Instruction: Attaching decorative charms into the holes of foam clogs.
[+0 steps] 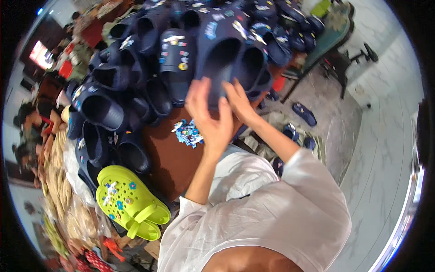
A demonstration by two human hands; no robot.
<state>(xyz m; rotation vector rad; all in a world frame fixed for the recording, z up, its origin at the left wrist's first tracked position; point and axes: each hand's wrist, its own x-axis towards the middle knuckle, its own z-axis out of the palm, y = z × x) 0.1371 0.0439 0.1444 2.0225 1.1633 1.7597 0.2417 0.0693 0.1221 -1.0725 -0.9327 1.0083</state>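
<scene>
A navy clog (220, 50) with small charms on its upper is at the far middle, its toe pointing away from me. My left hand (209, 120) grips its heel end from the left, fingers bent over the edge and thumb apart. From the right, my right hand (239, 100) pinches the same heel end, its fingers slightly blurred. Below my left hand, a small pile of blue and white shoe charms (188, 133) lies on the brown tabletop (170, 158). Just beyond, another navy clog with charms (174, 61) stands among the others.
Many navy clogs (102, 106) crowd the table's far and left sides. A pair of lime-green clogs (129, 199) with charms rests at the near left. Loose navy clogs (303, 114) lie on the grey floor to the right, near a green chair (333, 34). Other people (38, 118) are at the far left.
</scene>
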